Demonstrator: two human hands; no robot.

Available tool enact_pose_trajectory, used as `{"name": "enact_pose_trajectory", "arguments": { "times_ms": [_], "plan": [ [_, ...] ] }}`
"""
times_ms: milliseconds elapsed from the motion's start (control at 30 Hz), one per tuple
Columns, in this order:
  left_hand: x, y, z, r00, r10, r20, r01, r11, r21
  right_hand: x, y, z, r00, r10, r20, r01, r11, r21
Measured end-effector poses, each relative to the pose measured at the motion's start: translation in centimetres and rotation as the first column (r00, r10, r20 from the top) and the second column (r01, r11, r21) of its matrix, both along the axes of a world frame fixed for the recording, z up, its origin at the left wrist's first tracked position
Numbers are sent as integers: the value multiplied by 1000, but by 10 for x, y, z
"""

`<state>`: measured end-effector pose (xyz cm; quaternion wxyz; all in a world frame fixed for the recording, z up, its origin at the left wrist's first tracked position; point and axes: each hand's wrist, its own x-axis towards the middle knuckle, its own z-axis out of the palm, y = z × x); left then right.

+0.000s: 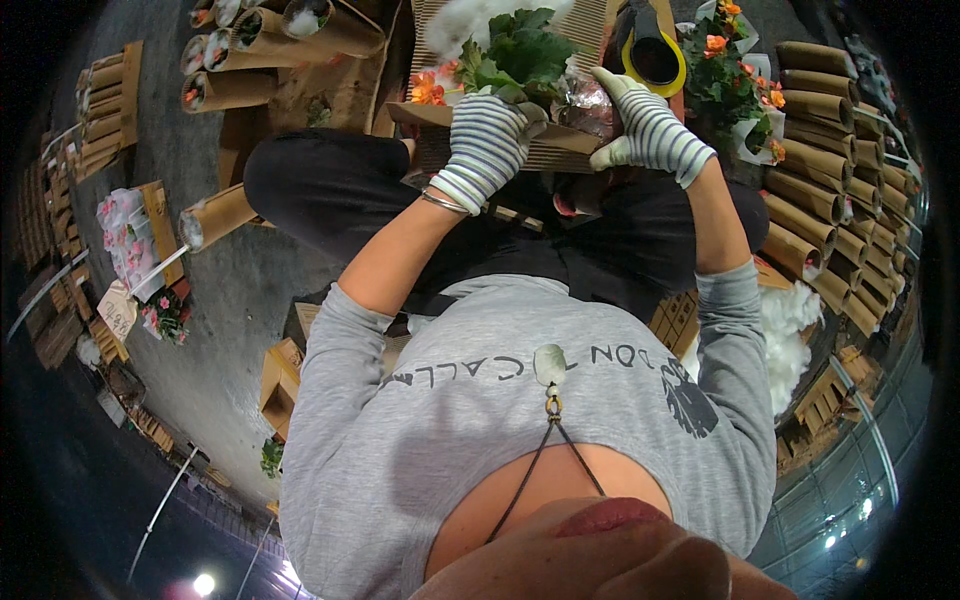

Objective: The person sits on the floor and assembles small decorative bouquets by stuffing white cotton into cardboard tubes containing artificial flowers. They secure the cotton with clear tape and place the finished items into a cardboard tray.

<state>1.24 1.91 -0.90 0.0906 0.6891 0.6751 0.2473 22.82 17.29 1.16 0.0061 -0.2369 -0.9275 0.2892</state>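
Note:
A potted flowering plant (525, 56) with broad green leaves and orange blooms lies sideways on corrugated cardboard (581, 34) before me. Clear plastic wraps its pot (585, 101). My left hand (491, 146), in a striped glove, closes around the lower leaves beside a cardboard edge; its fingertips are partly hidden. Spread about the pot's end and the board's right edge is my right hand (649, 127), gloved too, with thumb and fingers on either side. White fluffy wadding (480, 22) rests behind the leaves.
A yellow-rimmed tape roll (656, 60) sits beyond my right hand. Orange-flowered plants (731, 90) stand farther right, near stacked cardboard tubes (814, 172). More tubes (259, 37) lie at upper left. An open carton (283, 382) and pink flowers (127, 240) are on the left.

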Motion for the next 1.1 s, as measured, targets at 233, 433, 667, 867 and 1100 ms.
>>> {"name": "enact_pose_trajectory", "arguments": {
  "times_ms": [233,433,667,867,1100],
  "plan": [
    [16,10,37,988,-151,6,142,937,319,-11,34,-20,996,-61,-69,24,895,-446],
    [25,64,30,952,-191,-238,179,981,-72,-30,74,-46,967,108,232,44,824,-565],
    [11,72,2,957,-284,-63,270,947,-174,-1,65,-10,952,-307,14,236,701,-673],
    [11,75,15,954,-285,-91,251,929,-273,17,38,-48,820,-346,456,219,926,309],
    [10,76,20,949,-293,-120,259,936,-240,26,68,-43,851,-504,147,357,760,543]
  ]
}}
